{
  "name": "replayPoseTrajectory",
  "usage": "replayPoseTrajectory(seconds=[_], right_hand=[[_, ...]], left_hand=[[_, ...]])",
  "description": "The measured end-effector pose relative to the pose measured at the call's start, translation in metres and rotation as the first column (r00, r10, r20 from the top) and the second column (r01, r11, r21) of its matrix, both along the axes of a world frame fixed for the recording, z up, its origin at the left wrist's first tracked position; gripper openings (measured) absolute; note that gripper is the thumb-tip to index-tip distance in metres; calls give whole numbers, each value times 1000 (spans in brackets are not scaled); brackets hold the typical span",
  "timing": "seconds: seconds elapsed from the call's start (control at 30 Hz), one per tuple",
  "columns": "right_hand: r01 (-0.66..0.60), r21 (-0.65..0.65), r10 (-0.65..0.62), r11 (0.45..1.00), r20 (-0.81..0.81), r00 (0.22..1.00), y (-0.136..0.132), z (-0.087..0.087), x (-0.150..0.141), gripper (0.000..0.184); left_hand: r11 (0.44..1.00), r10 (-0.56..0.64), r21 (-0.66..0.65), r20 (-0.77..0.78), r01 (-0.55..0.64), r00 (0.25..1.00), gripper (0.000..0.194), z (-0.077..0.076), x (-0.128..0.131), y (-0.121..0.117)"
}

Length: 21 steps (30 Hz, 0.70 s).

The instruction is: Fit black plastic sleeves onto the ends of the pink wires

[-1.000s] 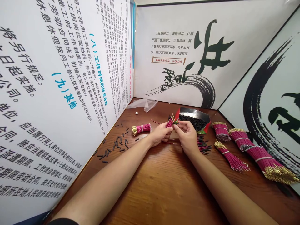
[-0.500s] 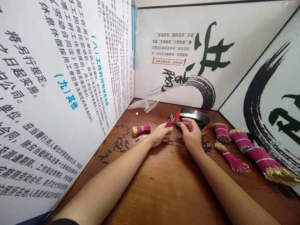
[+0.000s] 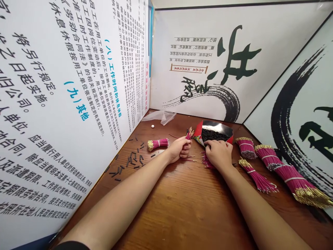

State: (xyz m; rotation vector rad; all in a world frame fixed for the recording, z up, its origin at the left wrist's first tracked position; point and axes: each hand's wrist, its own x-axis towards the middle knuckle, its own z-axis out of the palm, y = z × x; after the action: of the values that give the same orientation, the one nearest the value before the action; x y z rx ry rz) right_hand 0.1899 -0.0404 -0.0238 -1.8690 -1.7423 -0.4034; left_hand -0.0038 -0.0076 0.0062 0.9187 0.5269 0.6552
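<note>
My left hand [image 3: 180,150] is closed around a small bunch of magenta wires [image 3: 189,133], whose gold ends and a few black sleeves stick up above the fist. At the near edge of an open red and black box [image 3: 199,131], my right hand [image 3: 220,152] is bent over with curled fingers. Its fingertips are hidden, so whatever they hold cannot be made out. Many short black sleeves [image 3: 215,134] fill the box. Below and beside the right hand lies a pile of magenta wires [image 3: 205,160], partly covered by it. A few loose wires [image 3: 188,160] lie under my left hand.
Loose black sleeves [image 3: 132,159] are scattered at the left, near a tied wire bundle [image 3: 158,143]. Several tied magenta bundles [image 3: 286,170] lie along the right. A clear plastic bag [image 3: 162,116] and a small white bead [image 3: 152,126] are at the back. Printed panels [image 3: 192,62] enclose the wooden table [image 3: 177,205].
My right hand has moved from a raised pinch in front of the box down and slightly right to its near edge, uncovering more sleeves. My left hand keeps its grip almost in place.
</note>
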Motion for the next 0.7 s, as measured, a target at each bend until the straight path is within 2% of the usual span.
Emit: replayPoseTrajectory(seconds=[0.17, 0.37, 0.5, 0.7], right_hand=[[-7, -24, 6, 1000, -26, 1000, -1, 3, 0, 24], [3, -2, -3, 1000, -47, 999, 0, 3, 0, 26], [20, 21, -19, 1000, -54, 998, 1, 7, 1, 30], [13, 94, 1, 996, -144, 990, 0, 13, 0, 26]], left_hand=[[999, -32, -28, 16, 33, 999, 7, -4, 0, 4], [997, -65, -47, 33, 67, 997, 19, -1, -1, 5], [997, -59, -44, 5, 59, 998, 20, -2, 0, 6], [1000, -27, -8, -30, 27, 999, 13, -2, 2, 4]])
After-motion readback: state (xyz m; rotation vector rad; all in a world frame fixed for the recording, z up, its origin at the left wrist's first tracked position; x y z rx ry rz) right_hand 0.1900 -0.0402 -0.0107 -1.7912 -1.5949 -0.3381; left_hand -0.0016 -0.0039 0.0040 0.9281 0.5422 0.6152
